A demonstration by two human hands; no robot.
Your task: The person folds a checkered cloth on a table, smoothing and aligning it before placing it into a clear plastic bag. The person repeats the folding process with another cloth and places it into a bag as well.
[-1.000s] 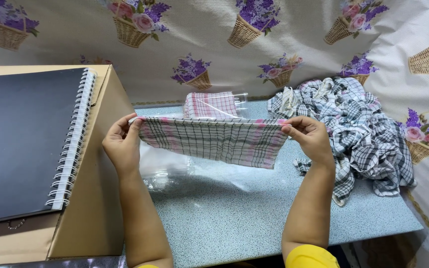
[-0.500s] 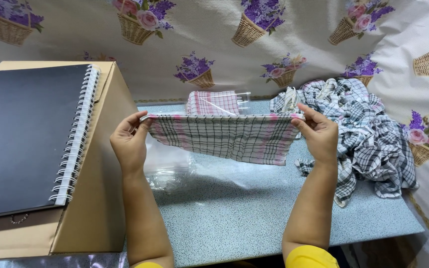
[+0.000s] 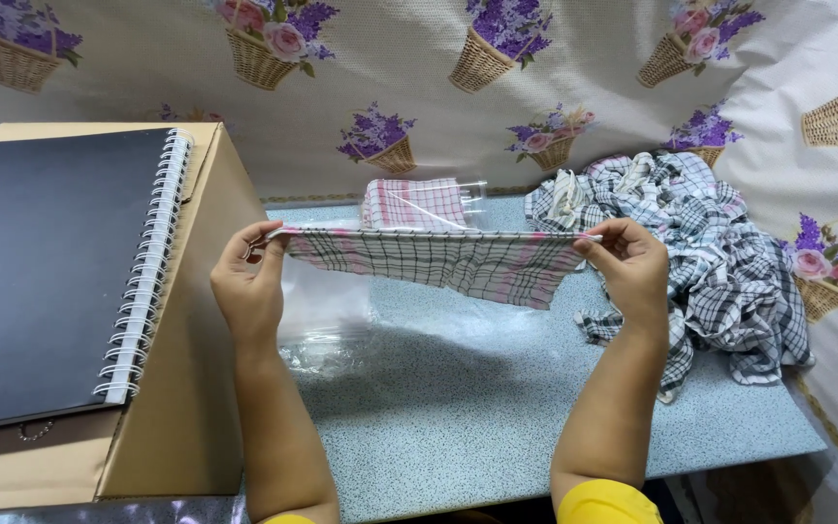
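Under your hands the speckled grey tabletop (image 3: 497, 427) spreads out, and a cardboard box (image 3: 186, 388) stands just left of your left hand, a black spiral-bound notebook (image 3: 41, 281) lying on top. A heap of checked cloths (image 3: 720, 262) sits right of your right hand. Between your hands, the pink checked cloth (image 3: 438, 262) is stretched flat above clear plastic bags (image 3: 327, 320). Your left hand (image 3: 249, 286) pinches its left corner; your right hand (image 3: 632, 272) pinches its right corner. A bagged folded cloth (image 3: 414, 204) lies beyond.
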